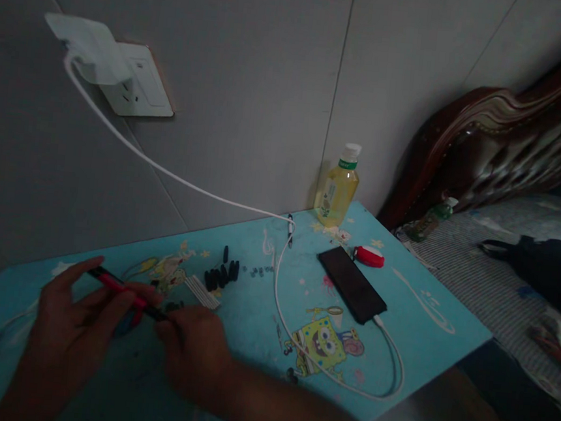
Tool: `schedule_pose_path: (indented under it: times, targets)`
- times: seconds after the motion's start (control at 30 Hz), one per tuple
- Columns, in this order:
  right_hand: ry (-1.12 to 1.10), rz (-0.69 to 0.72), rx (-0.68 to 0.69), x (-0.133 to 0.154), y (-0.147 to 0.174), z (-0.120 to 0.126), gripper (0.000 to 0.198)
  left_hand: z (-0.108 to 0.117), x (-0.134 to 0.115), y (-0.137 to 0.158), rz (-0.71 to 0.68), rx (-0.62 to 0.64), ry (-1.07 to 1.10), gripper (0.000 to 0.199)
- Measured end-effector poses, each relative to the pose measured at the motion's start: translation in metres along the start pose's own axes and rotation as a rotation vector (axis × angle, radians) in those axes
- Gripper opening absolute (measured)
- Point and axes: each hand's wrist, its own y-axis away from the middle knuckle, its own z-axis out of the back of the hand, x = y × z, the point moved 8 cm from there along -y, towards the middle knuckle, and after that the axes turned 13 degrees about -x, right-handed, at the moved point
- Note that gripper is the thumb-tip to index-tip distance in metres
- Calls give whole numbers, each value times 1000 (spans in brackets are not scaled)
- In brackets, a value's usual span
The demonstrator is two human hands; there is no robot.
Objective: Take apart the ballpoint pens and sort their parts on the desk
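Note:
A slim red pen (128,294) with black ends lies level between my two hands at the left of the table. My left hand (77,324) is closed around its red barrel, thumb and fingers on either side. The fingers of my right hand (200,344) pinch the black end on the right. Just behind them on the table are several thin white sticks (202,292) laid side by side. Beyond these lies a cluster of small black pieces (220,274), and beside it a row of tiny clear bits (259,271). Something blue and red under my left hand is mostly hidden.
A phone (351,283) charges through a white cable (203,194) near a wall socket (142,80). A bottle of yellow drink (338,189), a red and white item (369,256) and another pen (290,231) are on the blue table (412,327). A bed (498,243) stands right.

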Motion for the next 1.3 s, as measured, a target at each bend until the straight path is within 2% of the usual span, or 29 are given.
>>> schedule_pose_path:
  times: [0.07,0.13,0.2,0.27,0.37,0.5,0.6,0.77,0.83,1.03,1.1,1.3]
  targets:
    - [-33,-5,13,1,2,-3,29,-2,12,-4,37,48,52,72]
    - [-117,-17,90,2,5,-10,32,1,26,-8,103,78,171,68]
    - [-210,-25,201,5,8,-19,35,8,38,-11,159,62,257,67]
    - [-228,-9,261,8,10,-23,35,16,47,-11,183,19,275,74]
    - [-100,68,227,10,8,-20,30,21,57,-7,201,-27,264,81]
    - [69,156,170,12,6,-19,31,17,65,0,213,-43,305,72]
    - [113,171,149,9,7,-20,31,19,64,2,170,-38,301,68]
    - [142,167,121,6,8,-17,24,25,64,3,114,-55,260,77]
    - [148,176,115,7,7,-13,24,21,67,5,104,-51,275,75]
    - [102,177,70,10,1,-1,20,-2,76,23,113,67,250,60]
    - [71,160,67,10,1,-1,22,-2,71,28,63,58,224,60]
    - [-9,115,71,9,3,-4,30,-9,56,34,-51,178,226,59]
